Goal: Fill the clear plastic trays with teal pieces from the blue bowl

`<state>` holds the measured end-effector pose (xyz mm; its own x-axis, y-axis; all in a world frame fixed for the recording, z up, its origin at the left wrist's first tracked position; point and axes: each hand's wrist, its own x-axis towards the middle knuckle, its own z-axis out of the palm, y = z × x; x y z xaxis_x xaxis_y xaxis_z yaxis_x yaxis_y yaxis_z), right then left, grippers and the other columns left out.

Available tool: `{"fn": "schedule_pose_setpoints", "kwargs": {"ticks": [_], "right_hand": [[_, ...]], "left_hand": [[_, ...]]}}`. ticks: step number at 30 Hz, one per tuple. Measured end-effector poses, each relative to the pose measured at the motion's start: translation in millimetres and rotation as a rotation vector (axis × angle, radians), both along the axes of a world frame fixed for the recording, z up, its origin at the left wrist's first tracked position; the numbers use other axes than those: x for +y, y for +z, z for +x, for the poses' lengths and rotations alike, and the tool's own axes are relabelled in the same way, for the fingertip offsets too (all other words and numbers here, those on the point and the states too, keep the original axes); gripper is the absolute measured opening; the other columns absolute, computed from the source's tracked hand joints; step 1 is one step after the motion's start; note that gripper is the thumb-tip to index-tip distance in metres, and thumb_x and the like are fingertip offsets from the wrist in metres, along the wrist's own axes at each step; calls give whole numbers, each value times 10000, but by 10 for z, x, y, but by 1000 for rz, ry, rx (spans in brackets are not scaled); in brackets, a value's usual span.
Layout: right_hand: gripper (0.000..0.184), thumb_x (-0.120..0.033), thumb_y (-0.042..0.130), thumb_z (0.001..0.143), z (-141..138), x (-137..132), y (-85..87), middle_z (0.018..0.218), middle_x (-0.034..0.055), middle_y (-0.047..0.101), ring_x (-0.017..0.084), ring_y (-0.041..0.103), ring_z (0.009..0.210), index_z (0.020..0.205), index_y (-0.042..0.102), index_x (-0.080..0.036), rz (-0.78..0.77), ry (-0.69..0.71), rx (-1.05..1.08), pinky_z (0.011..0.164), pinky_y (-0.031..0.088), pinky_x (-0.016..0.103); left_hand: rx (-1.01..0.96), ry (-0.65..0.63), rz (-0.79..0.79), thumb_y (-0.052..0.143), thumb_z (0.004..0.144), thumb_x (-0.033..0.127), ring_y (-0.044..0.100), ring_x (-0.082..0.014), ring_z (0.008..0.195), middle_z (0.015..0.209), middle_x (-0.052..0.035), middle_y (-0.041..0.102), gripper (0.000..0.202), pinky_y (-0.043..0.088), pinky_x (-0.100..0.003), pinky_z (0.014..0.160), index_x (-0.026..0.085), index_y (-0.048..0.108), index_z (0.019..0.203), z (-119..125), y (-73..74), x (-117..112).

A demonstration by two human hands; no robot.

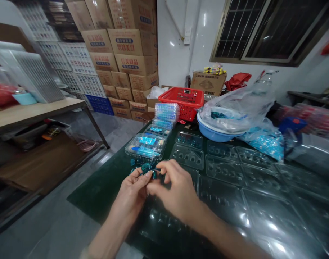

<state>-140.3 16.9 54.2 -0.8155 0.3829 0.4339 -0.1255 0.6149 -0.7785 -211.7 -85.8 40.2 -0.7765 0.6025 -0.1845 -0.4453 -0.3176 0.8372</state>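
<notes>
Between my two hands is a small bunch of shiny teal foil-wrapped pieces (146,167), held above the dark green table. My left hand (133,187) is closed around them, its thumb pressed on top. From the right, my right hand (177,187) reaches in with curled fingers and thumb at the same bunch; what its fingertips pinch is partly hidden. A few loose teal pieces (132,162) lie on the table just beyond my left hand. Clear plastic trays (188,155) with moulded hollows spread out beyond and to the right of my hands.
Filled clear packs (147,145) stand stacked at the table's far left. Behind are a red basket (180,97) and a blue basin (218,135) with teal pieces under plastic film. A bag of light-blue packets (267,142) lies right of it. Cartons (132,43) are piled behind.
</notes>
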Motion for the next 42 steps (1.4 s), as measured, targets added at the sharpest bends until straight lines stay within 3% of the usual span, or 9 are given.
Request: {"fn": "schedule_pose_setpoints", "kwargs": {"ticks": [4, 11, 14, 16, 19, 26, 32, 38, 42], "right_hand": [[69, -173, 536, 735, 78, -27, -110, 779, 16, 498, 146, 476, 709, 799, 543, -196, 216, -24, -77, 633, 359, 256], [164, -80, 448, 756, 130, 136, -108, 798, 23, 506, 138, 480, 712, 852, 527, -188, 169, 153, -53, 628, 369, 246], [238, -41, 418, 741, 168, 126, -105, 849, 40, 507, 143, 484, 743, 896, 527, -184, 152, 178, -41, 646, 377, 252], [267, -26, 417, 718, 181, 100, -112, 869, 45, 503, 145, 485, 750, 903, 528, -183, 140, 167, -36, 647, 380, 256], [265, -20, 417, 695, 173, 53, -135, 835, 28, 502, 125, 496, 685, 872, 525, -185, 38, 141, -14, 598, 390, 237], [198, -86, 373, 756, 135, -25, -210, 676, -16, 527, 98, 541, 532, 884, 489, -183, -452, 155, 14, 491, 417, 202], [183, -91, 398, 749, 197, 69, -201, 612, -21, 532, 99, 532, 499, 856, 518, -178, -399, 163, -26, 474, 394, 201], [123, -114, 441, 716, 245, 1, -258, 586, -20, 518, 89, 467, 493, 718, 549, -174, -286, -15, 16, 461, 340, 195], [120, -134, 445, 719, 330, 247, -323, 580, -16, 517, 91, 457, 488, 746, 557, -170, -374, -43, 23, 453, 344, 196]], "left_hand": [[39, -73, -17, 579, 716, 174, 523, -85, 497, 606, 16, 565, 72, 406, -204, 489, 157, 510, 727, 48, -15, -1], [57, -179, -105, 571, 721, 188, 443, -48, 443, 574, 2, 529, 104, 339, -177, 433, 112, 540, 659, 15, -38, -55], [59, -167, -118, 579, 714, 192, 435, -48, 413, 548, 5, 541, 113, 322, -172, 413, 126, 567, 806, 18, -45, -72], [97, -123, -121, 594, 699, 183, 453, -60, 414, 549, 10, 556, 275, 328, -174, 409, 157, 540, 968, 39, -45, -77], [162, -123, -109, 592, 690, 165, 486, -77, 439, 593, -10, 579, 283, 339, -181, 403, 156, 543, 969, 81, -42, -73], [92, -194, -12, 506, 720, 163, 506, -99, 452, 644, -24, 572, 177, 333, -191, 355, 151, 559, 888, 176, -17, -19], [206, -270, -97, 493, 764, 216, 501, -101, 460, 587, -12, 548, 159, 318, -177, 348, 158, 519, 909, 206, 2, 9], [207, -200, -106, 541, 684, 116, 389, -52, 318, 447, 48, 490, 71, 248, -156, 308, 167, 521, 729, 212, -72, 70], [132, -190, -95, 518, 638, 55, 347, -31, 296, 468, 39, 517, 113, 200, -145, 299, 165, 492, 645, 151, -64, -22]]}}
